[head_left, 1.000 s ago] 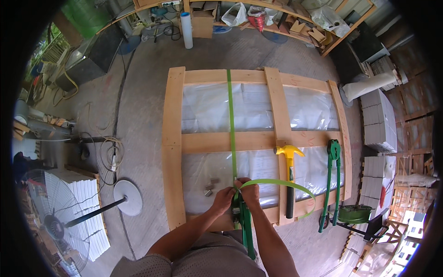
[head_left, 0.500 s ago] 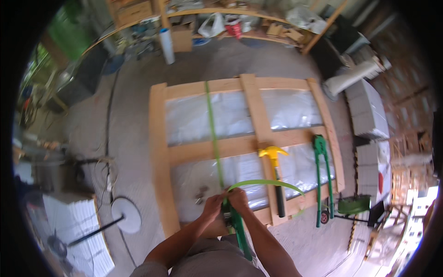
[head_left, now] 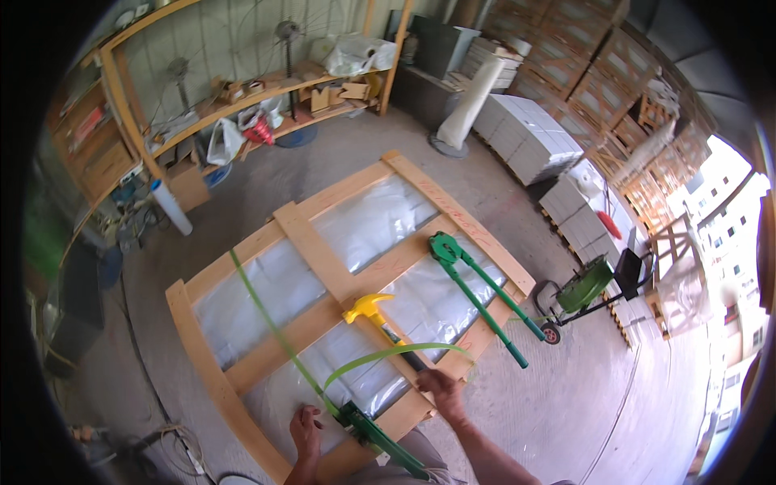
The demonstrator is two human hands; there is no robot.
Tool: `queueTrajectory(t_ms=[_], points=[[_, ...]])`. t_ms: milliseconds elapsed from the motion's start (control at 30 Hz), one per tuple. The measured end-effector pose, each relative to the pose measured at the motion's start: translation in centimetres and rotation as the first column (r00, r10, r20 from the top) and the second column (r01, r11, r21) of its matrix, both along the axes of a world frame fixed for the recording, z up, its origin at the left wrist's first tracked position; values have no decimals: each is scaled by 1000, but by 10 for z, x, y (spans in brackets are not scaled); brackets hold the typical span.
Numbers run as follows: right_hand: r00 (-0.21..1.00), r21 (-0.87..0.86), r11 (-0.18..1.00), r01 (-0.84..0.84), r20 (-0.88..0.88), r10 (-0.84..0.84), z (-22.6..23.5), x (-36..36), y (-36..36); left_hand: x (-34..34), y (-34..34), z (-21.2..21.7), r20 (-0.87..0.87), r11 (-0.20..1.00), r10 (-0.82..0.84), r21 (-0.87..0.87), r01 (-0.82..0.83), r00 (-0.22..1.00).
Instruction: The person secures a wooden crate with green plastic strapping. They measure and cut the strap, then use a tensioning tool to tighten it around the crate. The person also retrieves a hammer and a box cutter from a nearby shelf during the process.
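Note:
A wooden crate frame [head_left: 202,343] lies flat on the floor over clear plastic-wrapped panels. A green strap [head_left: 271,323] runs across it and loops up in an arc [head_left: 396,352] near me. A green strapping tool [head_left: 376,440] sits on the strap at the near edge. My left hand [head_left: 305,427] rests flat on the plastic just left of that tool. My right hand [head_left: 440,386] is at the near rail, fingers curled over the end of the black handle of a yellow-headed hammer [head_left: 370,309].
A long-handled green crimper [head_left: 477,295] lies across the crate's right side. A green strap dispenser cart [head_left: 586,284] stands on the right. White block stacks [head_left: 525,137], a white roll [head_left: 171,208] and cluttered wooden shelves [head_left: 242,105] line the back. Cables lie at lower left [head_left: 174,444].
The view has swung so the crate now lies diagonally. My right hand left the strap by the tool and moved right to the hammer's handle. My left hand stayed by the strap.

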State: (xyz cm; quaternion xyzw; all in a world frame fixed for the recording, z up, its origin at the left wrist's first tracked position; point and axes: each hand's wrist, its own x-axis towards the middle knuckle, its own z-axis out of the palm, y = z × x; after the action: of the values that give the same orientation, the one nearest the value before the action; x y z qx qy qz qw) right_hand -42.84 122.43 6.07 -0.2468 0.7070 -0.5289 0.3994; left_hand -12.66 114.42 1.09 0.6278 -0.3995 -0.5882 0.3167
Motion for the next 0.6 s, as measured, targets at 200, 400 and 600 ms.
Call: queueTrajectory(t_ms=[200, 400, 600], points=[[722, -52, 735, 676, 243, -647, -45, -163, 51, -26, -28, 16, -17, 983, -62, -175, 58, 998], [112, 118, 322, 939, 782, -613, -139, -244, 75, -53, -42, 22, -204, 998, -55, 1, 57, 977], [-31, 89, 130, 988, 920, -392, -105, -246, 25, -25, -47, 14, -167, 996, 16, -83, -30, 986]])
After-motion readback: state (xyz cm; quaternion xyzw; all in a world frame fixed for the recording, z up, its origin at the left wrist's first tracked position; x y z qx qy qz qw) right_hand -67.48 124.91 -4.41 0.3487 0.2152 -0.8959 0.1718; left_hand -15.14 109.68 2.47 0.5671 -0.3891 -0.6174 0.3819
